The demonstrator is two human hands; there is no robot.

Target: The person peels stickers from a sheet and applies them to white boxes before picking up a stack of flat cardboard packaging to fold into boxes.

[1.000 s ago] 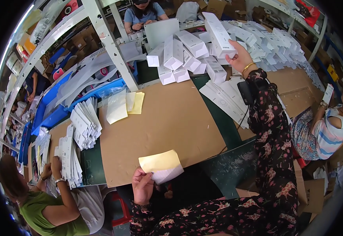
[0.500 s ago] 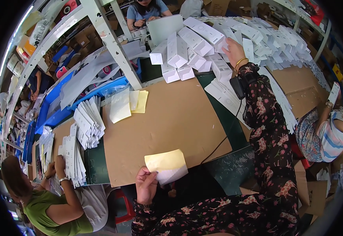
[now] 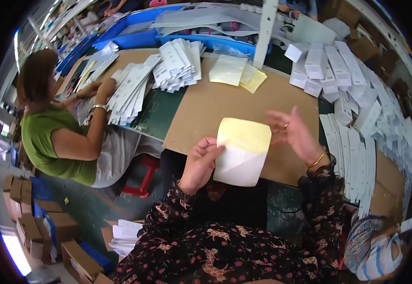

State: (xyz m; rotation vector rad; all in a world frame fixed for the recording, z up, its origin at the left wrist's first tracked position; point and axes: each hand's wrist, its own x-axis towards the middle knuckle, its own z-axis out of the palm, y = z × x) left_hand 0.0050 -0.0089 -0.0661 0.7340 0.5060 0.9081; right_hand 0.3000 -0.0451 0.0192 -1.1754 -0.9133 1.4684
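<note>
Step in hand, as judged from the view: a two-tone paper sheet [image 3: 243, 135] is under handling, with one side secured and the other free. The sheet is raised upright in front of the body, across the near edge of a brown cardboard mat [image 3: 194, 118]; its upper part is pale yellow, its lower part white, and it bows slightly. Left hand [image 3: 199, 163]: closed on the sheet's left edge, thumb over the front face. Right hand [image 3: 297, 137]: open, fingers spread and blurred, empty as far as shows, just beside the sheet's right edge; contact cannot be told. At the far edge of the mat lie more yellow sheets [image 3: 226, 71]. To the right, a pile of white boxes [image 3: 315, 61] stands beyond a row of flat white cartons [image 3: 349, 154]. Judgement on the next move: any work on the free edge calls for a light right-hand pinch at a corner, with the left grip kept steady. The paper looks thin, so a hard pull could crease it. Whether layers are parted at the colour boundary cannot be told.
</note>
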